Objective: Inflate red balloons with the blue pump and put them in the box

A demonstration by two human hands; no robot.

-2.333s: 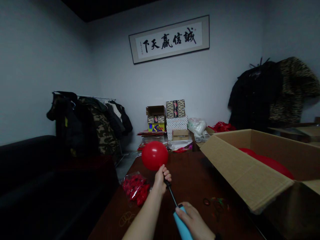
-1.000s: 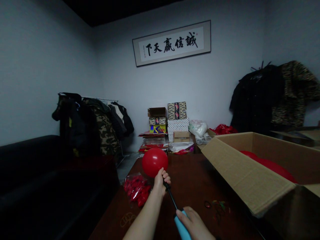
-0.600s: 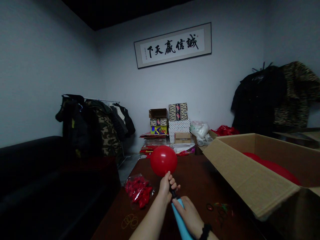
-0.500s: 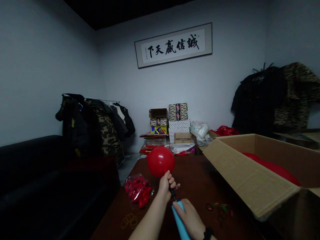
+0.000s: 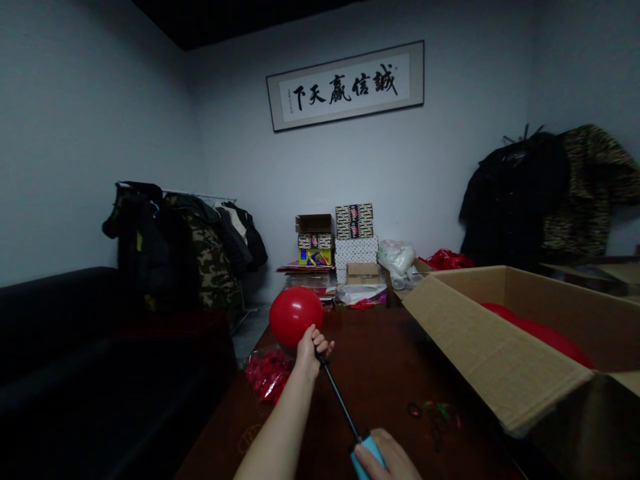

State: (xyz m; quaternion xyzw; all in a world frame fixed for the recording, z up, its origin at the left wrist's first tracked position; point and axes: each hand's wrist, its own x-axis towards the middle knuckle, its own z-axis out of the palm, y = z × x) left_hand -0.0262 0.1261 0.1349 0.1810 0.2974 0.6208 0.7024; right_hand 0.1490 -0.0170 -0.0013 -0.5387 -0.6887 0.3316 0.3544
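Observation:
My left hand (image 5: 309, 351) is closed around the neck of a round red balloon (image 5: 295, 315), holding it on the tip of a hand pump. The pump's thin black rod (image 5: 338, 395) runs back to its light blue barrel (image 5: 367, 462), which my right hand (image 5: 387, 459) grips at the bottom edge of the view. The rod is drawn far out. Both hands are above a dark brown table (image 5: 380, 373).
A clear bag of red uninflated balloons (image 5: 266, 375) lies left of my forearm. Loose rubber bands (image 5: 432, 411) lie on the table. A large open cardboard box (image 5: 505, 340) with red balloons (image 5: 543, 331) inside stands at right. Stacked boxes (image 5: 345, 243), hung coats (image 5: 190, 250), a dark sofa (image 5: 55, 347).
The pump has been pulled apart: my right hand drew the blue barrel back toward me, exposing more rod. My left hand and the balloon shifted left.

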